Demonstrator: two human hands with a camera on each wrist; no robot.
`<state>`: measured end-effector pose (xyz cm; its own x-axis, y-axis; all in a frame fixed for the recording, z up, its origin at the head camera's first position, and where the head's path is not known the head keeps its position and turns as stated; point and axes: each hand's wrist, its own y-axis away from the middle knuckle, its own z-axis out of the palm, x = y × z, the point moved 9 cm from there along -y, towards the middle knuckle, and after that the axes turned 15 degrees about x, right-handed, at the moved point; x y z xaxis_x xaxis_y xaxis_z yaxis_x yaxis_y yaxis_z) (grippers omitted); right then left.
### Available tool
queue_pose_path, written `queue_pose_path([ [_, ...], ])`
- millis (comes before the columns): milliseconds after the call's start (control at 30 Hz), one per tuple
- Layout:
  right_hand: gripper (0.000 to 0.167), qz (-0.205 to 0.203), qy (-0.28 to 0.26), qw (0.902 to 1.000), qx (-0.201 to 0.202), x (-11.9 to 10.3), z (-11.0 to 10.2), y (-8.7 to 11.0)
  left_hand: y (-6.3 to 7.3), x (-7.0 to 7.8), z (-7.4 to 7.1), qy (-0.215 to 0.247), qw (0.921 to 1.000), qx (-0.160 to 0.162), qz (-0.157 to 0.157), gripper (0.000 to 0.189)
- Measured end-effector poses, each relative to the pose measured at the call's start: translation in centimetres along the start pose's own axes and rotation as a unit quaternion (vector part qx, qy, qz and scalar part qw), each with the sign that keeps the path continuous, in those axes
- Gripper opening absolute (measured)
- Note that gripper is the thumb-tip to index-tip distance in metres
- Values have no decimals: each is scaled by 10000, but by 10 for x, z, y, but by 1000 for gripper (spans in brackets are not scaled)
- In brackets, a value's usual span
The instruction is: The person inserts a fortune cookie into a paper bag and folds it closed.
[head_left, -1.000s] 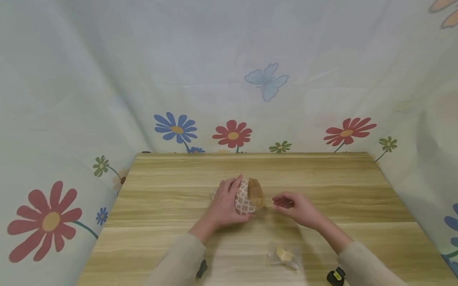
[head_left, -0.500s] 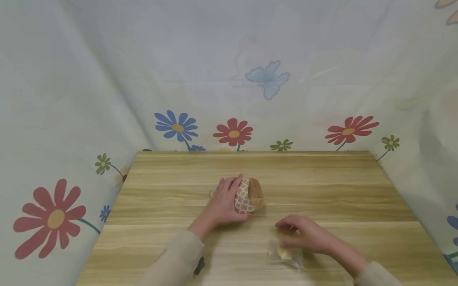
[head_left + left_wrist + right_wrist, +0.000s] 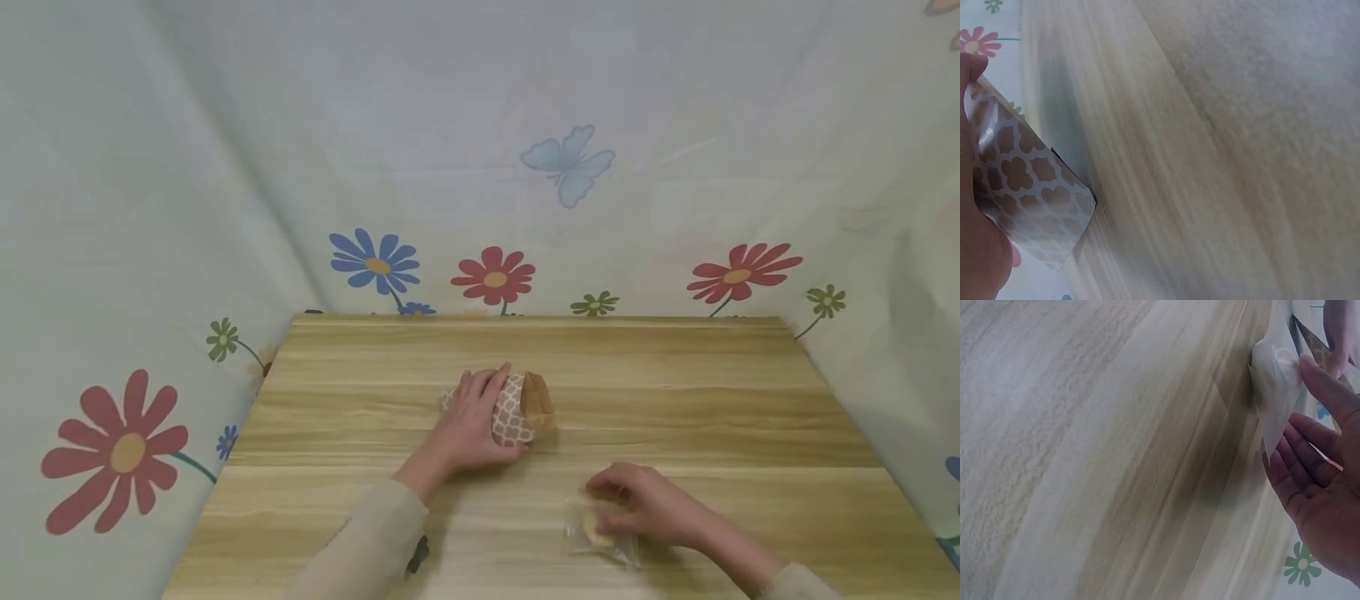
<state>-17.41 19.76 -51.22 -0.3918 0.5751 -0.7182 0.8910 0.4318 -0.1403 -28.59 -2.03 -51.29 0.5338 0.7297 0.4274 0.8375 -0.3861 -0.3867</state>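
Left hand [image 3: 468, 427] grips the brown-and-white patterned paper bag [image 3: 513, 417]; right hand [image 3: 648, 507], fingers loosely parted, touches the clear plastic packet [image 3: 604, 548] at the bag's five o'clock. Probable step: packet pickup; next move requires a pinch.

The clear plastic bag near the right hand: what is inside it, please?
Inside the clear plastic bag shows a pale yellow piece. The right hand covers part of it, so its full outline cannot be seen.
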Motion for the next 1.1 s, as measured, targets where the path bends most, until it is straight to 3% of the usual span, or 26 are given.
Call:
queue_pose_path([
  [433,34,100,-426,9984,-358,1,9,0,1,-2,0,-148,9998,64,103,128],
  [1100,26,-1268,159,9918,-19,-18,13,10,4,-2,-2,-147,9998,45,102,128],
])
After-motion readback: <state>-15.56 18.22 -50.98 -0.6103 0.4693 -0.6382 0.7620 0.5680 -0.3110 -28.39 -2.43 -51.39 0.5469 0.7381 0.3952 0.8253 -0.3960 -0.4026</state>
